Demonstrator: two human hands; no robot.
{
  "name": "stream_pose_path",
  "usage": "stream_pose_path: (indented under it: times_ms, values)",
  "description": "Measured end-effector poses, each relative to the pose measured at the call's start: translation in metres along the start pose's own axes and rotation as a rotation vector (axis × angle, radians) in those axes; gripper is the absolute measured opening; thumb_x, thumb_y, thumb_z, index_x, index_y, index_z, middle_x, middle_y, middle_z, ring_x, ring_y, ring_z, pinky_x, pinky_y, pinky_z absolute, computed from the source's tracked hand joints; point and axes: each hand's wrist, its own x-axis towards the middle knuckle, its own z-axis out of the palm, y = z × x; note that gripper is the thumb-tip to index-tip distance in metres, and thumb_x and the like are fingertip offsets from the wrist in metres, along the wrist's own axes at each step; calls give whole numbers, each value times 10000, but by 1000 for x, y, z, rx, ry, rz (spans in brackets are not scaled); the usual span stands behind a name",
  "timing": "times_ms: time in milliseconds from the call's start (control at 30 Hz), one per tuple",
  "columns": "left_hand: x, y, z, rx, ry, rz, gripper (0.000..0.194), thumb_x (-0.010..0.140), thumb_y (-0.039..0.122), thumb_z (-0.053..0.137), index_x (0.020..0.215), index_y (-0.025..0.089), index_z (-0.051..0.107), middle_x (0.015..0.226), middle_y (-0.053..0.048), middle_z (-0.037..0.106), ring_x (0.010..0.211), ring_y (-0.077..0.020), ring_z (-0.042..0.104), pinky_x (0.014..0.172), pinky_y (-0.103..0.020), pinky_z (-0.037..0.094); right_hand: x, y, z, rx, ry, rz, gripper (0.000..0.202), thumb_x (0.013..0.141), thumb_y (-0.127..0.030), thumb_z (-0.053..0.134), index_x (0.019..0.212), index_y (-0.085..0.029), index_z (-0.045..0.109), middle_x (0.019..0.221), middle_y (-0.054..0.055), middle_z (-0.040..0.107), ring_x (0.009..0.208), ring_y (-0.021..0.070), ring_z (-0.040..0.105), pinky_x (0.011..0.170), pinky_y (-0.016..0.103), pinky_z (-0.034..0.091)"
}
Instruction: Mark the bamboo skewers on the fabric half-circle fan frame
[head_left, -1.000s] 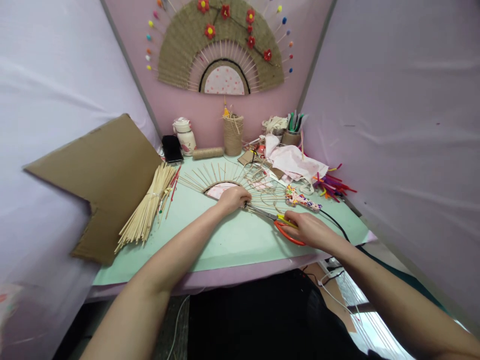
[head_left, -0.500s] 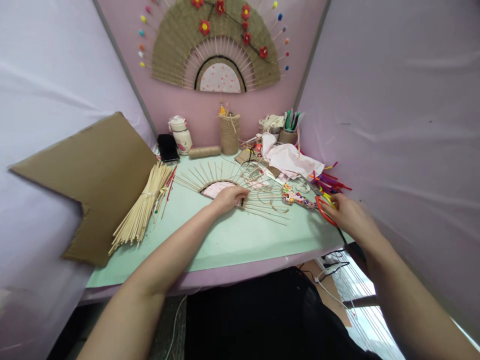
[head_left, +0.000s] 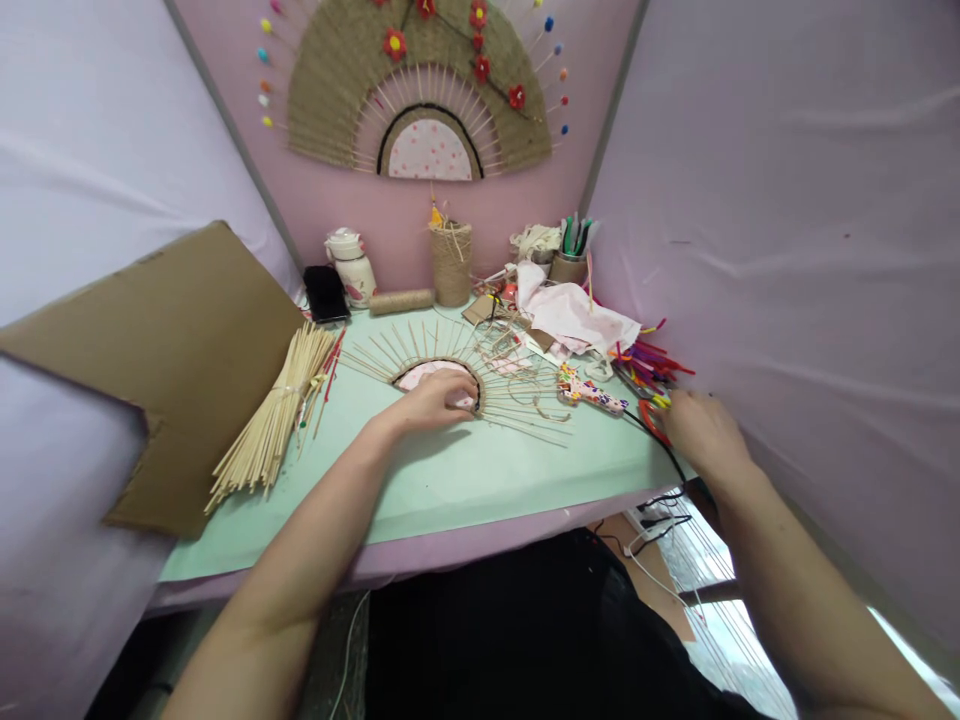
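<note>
A small fan frame of thin sticks [head_left: 409, 347] with a pink dotted half-round centre lies on the green table. My left hand [head_left: 439, 400] rests over that centre, thumb and fingers apart, with nothing visible held in it. At the table's right edge is my right hand [head_left: 703, 428], beside red-handled scissors [head_left: 654, 424]; its fingertips are hidden, so its grip is unclear. A patterned glue gun [head_left: 590, 392] with a black cord lies between the fan frame and the scissors.
Left on the table [head_left: 480, 490] are a tied stick bundle [head_left: 271, 418] and brown cardboard [head_left: 187, 350]. Behind stand a white bottle [head_left: 351, 268] and a twine roll [head_left: 451, 264]. Pink cloth [head_left: 574, 315] and coloured pipe cleaners [head_left: 651, 362] lie right. A large fan [head_left: 330, 90] hangs on the wall.
My left hand has slid a little left on the fan's centre and its fingers have spread. My right hand has shifted off the scissors' handles toward their far side. The view has moved slightly.
</note>
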Motion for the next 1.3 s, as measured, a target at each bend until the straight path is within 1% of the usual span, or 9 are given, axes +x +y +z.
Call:
stream_pose_path:
  times_ms: [100, 267, 400, 567, 767, 900, 1167, 1233, 1300]
  values:
    - [0, -3, 7, 31, -46, -33, 217, 742, 322, 703, 906, 188, 658, 1094, -73, 659, 1090, -230, 559, 975, -352, 386, 4, -20, -10, -21, 70, -75, 293, 900, -279, 469, 1055, -95, 636, 1008, 205, 656, 945, 315, 634, 780, 369, 460]
    - [3, -3, 17, 49, -39, -39, 97, 807, 290, 643, 829, 197, 655, 1025, -56, 670, 1049, -212, 563, 970, -366, 365, 21, -51, -9, 81, 20, -260, 309, 902, -286, 517, 1137, -105, 607, 1122, 179, 637, 1057, 283, 596, 868, 322, 423]
    - [4, -1, 20, 46, -14, 5, 103, 838, 252, 602, 767, 193, 648, 975, -58, 683, 997, -198, 578, 947, -362, 379, 24, -63, -7, 101, -44, -294, 322, 919, -333, 497, 1121, -107, 606, 1096, 187, 643, 1026, 277, 604, 829, 308, 412]
    - [4, 0, 22, 29, 8, 44, 96, 832, 181, 575, 754, 181, 631, 990, -74, 681, 976, -195, 591, 922, -356, 417, 25, -70, -5, 179, -101, -282, 297, 872, -341, 566, 1059, -112, 602, 1074, 182, 655, 993, 277, 608, 778, 299, 399]
    - [4, 4, 21, -7, 8, 51, 110, 829, 132, 541, 764, 166, 623, 1063, -101, 637, 1022, -191, 580, 908, -321, 447, 29, -69, -1, 239, -119, -186, 409, 815, -294, 626, 1161, -112, 510, 1103, 187, 650, 984, 288, 616, 736, 293, 392]
    - [5, 7, 21, -3, -13, 44, 114, 839, 137, 542, 759, 169, 616, 1027, -85, 648, 1005, -185, 582, 904, -312, 444, 18, -66, -3, 253, -100, -187, 402, 847, -283, 580, 1201, -125, 475, 1105, 177, 654, 991, 294, 621, 752, 304, 404]
    - [6, 5, 24, -20, -9, -4, 109, 817, 123, 554, 743, 174, 617, 985, -63, 657, 962, -175, 588, 878, -306, 450, 0, -32, 3, 259, 39, -96, 364, 885, -317, 505, 1195, -126, 500, 1132, 199, 636, 1022, 320, 604, 835, 377, 433]
    - [6, 4, 24, -39, -6, -8, 110, 813, 116, 550, 741, 171, 614, 990, -66, 652, 957, -171, 587, 874, -303, 453, -2, -25, 2, 364, 86, -54, 368, 874, -312, 506, 1197, -134, 506, 1168, 190, 621, 1058, 313, 587, 868, 389, 435]
    - [7, 2, 25, -61, -3, -5, 127, 818, 110, 530, 743, 169, 614, 993, -69, 645, 950, -167, 585, 870, -302, 458, -8, -23, -5, 586, 77, -48, 392, 865, -358, 509, 1202, -158, 506, 1170, 154, 621, 1027, 279, 594, 853, 371, 457]
